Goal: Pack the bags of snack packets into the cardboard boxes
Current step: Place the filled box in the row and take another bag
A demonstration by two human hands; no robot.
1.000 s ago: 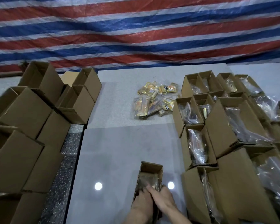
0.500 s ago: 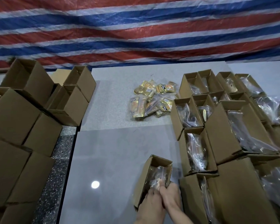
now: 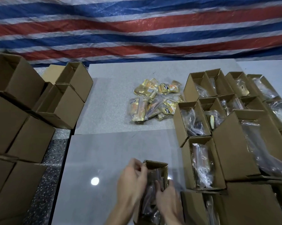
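A small open cardboard box [image 3: 163, 168] stands near the bottom centre of the grey table, with a clear bag of snack packets [image 3: 153, 181] inside it. My left hand [image 3: 131, 181] grips the box's left wall, fingers curled over its rim. My right hand [image 3: 167, 195] has its fingers down in the box, pressing on the bag. A pile of clear bags with yellow snack packets [image 3: 153, 101] lies on the table farther back. Much of the bag in the box is hidden by my hands.
Empty open cardboard boxes [image 3: 20, 120] are stacked along the left. Several boxes holding bags [image 3: 202, 163] crowd the right side, right beside the one I hold. Grey tabletop [image 3: 104, 151] lies between them. A red, white and blue striped tarp [image 3: 137, 30] hangs behind.
The box has gone from tilted to more upright. My left hand shifted from the bag to the box's left wall. The view has swung slightly right.
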